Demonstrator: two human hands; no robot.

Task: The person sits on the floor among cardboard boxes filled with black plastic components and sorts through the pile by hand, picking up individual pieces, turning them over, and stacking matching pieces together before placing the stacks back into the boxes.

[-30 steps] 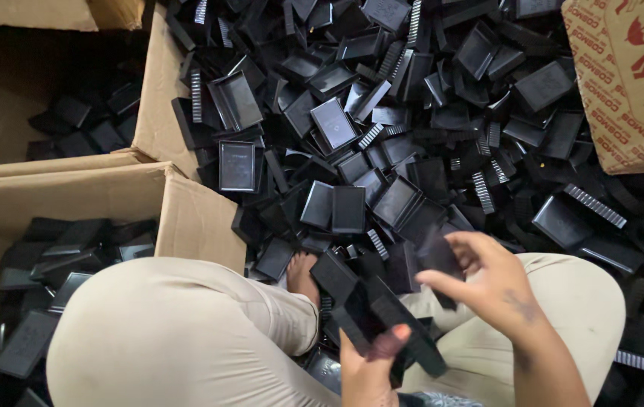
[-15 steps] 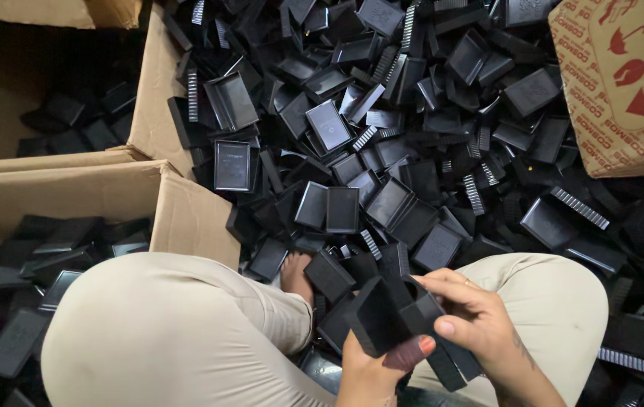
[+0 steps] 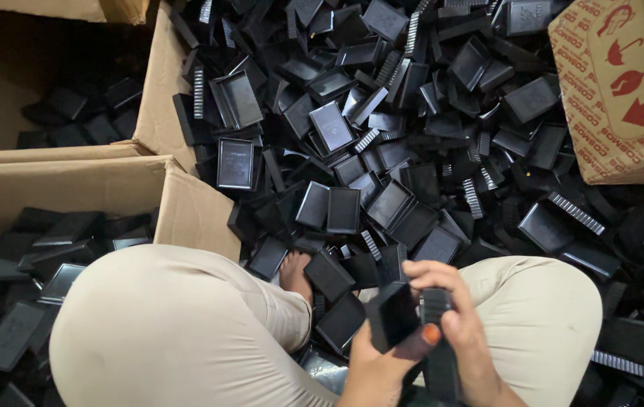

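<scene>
A small black plastic box-shaped part [image 3: 392, 313] is held in the lower middle of the frame, just above the lap. It is gripped by the left hand [image 3: 378, 365], whose thumb with an orange nail is pressed on its front. The fingers of that hand are hidden behind the part.

Just to the right of it, a black ribbed plastic piece [image 3: 436, 305] is held by the right hand [image 3: 461, 332]. The fingers of this hand are curled over the top of the ribbed piece and pressed together around it. The two pieces are held side by side and seem to touch.

Two bent knees in light tan trousers [image 3: 178, 332] are seen at the bottom of the frame. A bare foot [image 3: 295, 273] is tucked between them.

A big heap of black plastic trays and ribbed pieces [image 3: 412, 136] is spread over the middle and right of the frame. Two open brown cardboard boxes [image 3: 178, 200] with more black parts inside are seen at the left. Another brown cardboard box with red marks [image 3: 623, 98] is seen at the upper right.
</scene>
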